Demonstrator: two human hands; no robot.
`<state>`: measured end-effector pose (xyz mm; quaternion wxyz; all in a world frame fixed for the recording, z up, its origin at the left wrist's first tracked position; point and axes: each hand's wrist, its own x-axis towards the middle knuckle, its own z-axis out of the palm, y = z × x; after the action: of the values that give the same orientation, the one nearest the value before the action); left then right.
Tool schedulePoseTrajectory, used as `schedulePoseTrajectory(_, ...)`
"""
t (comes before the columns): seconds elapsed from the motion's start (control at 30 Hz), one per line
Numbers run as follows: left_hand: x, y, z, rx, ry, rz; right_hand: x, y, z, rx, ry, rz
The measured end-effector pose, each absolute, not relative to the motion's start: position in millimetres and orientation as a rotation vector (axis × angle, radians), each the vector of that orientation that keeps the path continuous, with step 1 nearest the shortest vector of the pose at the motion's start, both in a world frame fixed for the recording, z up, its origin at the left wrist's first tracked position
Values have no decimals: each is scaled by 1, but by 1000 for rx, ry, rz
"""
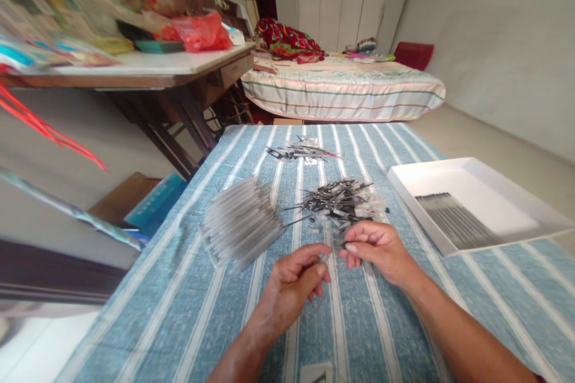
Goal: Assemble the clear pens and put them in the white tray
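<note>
Low over the striped cloth, my left hand (302, 278) has its thumb and forefinger curled together around a small translucent piece, too blurred to name. Close beside it, my right hand (375, 249) pinches a small dark pen part (345, 245). Just beyond the right hand lies a loose heap of black refills and small clear and black pen parts (344, 200). To the left of the hands, a stack of clear pen barrels (242, 221) lies side by side, smeared by blur. A white box (442, 251) at the right holds a row of dark-tipped pens (453, 218).
A smaller pile of thin black and clear parts (303, 149) lies near the far edge of the table (193, 311). Left stands a cluttered desk (148, 69) with a red plastic bag (202, 31). Behind the table is a bed (345, 90).
</note>
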<state>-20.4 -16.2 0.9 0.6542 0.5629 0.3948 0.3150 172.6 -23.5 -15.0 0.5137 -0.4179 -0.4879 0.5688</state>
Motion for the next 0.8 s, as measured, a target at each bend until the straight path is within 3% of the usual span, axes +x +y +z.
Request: schedulePoseTrajectory(0.8,-19,-17,-4,1321,873,679,159,-26,-27,-864,-1046,1464)
